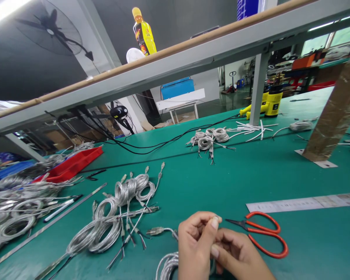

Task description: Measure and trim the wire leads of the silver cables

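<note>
On the green workbench (221,175), a coiled clear-sheathed cable (166,266) lies near, partly under the left hand (196,243), with a USB plug (157,231) just left. The left hand and right hand (239,252) press together, pinching something hidden; red-handled scissors (258,233) lie just right.

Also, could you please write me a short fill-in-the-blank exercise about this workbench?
The scissors by the right hand have ____ handles. The bottle high up at the top is mostly ____. The ruler lies to the ____ of the left hand.

Missing words: red; yellow; right.
</note>
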Demonstrator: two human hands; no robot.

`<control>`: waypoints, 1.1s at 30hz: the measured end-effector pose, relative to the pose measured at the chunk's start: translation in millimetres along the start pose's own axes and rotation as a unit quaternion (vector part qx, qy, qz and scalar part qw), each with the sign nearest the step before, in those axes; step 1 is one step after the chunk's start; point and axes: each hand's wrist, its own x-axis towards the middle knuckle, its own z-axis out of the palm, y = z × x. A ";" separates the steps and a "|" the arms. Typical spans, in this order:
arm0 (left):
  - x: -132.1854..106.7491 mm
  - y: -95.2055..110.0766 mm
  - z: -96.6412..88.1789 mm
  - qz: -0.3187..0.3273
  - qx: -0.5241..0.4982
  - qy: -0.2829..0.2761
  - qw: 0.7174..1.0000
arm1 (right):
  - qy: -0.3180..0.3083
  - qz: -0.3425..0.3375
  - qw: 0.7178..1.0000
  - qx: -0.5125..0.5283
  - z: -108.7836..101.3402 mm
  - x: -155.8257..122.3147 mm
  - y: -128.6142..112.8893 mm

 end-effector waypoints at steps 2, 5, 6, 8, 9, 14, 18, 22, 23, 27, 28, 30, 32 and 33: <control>1.1 -1.6 -0.6 -0.003 0.002 -0.004 1.000 | 0.001 -0.008 0.999 -0.042 -2.7 0.2 -5.0; 2.8 -4.7 -1.2 -0.014 0.001 -0.011 1.000 | -0.011 -0.037 0.988 -0.149 -11.9 1.5 -24.8; 3.3 -5.9 -1.2 -0.013 0.000 -0.012 1.000 | -0.020 -0.044 0.980 -0.194 -17.2 2.0 -33.5; 4.1 -8.4 -1.0 -0.009 -0.001 -0.011 1.000 | -0.028 -0.046 0.950 -0.307 -32.0 2.4 -49.6; 4.3 -9.7 -0.7 -0.007 -0.001 -0.009 1.000 | -0.014 -0.042 0.926 -0.376 -41.3 1.8 -55.6; 3.4 -12.8 2.3 0.001 0.002 0.009 1.000 | 0.043 0.006 0.754 -0.656 -86.2 -9.9 -55.4; 0.3 -11.4 5.5 0.015 -0.002 0.004 1.000 | 0.049 0.027 0.696 -0.716 -92.0 -17.5 -42.8; -2.8 -11.9 8.3 0.006 -0.007 0.008 1.000 | 0.067 0.037 0.688 -0.722 -87.6 -16.7 -40.3; -3.4 -12.5 8.9 0.007 -0.006 0.008 1.000 | 0.075 0.030 0.698 -0.711 -87.7 -16.6 -40.8; -5.3 -14.9 11.5 0.012 0.000 0.005 1.000 | 0.105 -0.017 0.786 -0.608 -85.2 -20.1 -44.8; -5.7 -15.4 12.0 0.011 0.002 0.005 1.000 | 0.101 -0.032 0.812 -0.573 -82.3 -21.6 -46.0; -6.4 -16.1 12.7 0.016 0.005 0.007 1.000 | 0.085 -0.053 0.849 -0.518 -74.0 -24.8 -47.7; -6.8 -16.8 12.8 0.023 0.011 0.009 1.000 | 0.082 -0.053 0.864 -0.494 -65.1 -27.9 -47.8; -7.0 -17.2 12.7 0.026 0.015 0.007 1.000 | 0.084 -0.051 0.865 -0.492 -61.4 -29.2 -47.2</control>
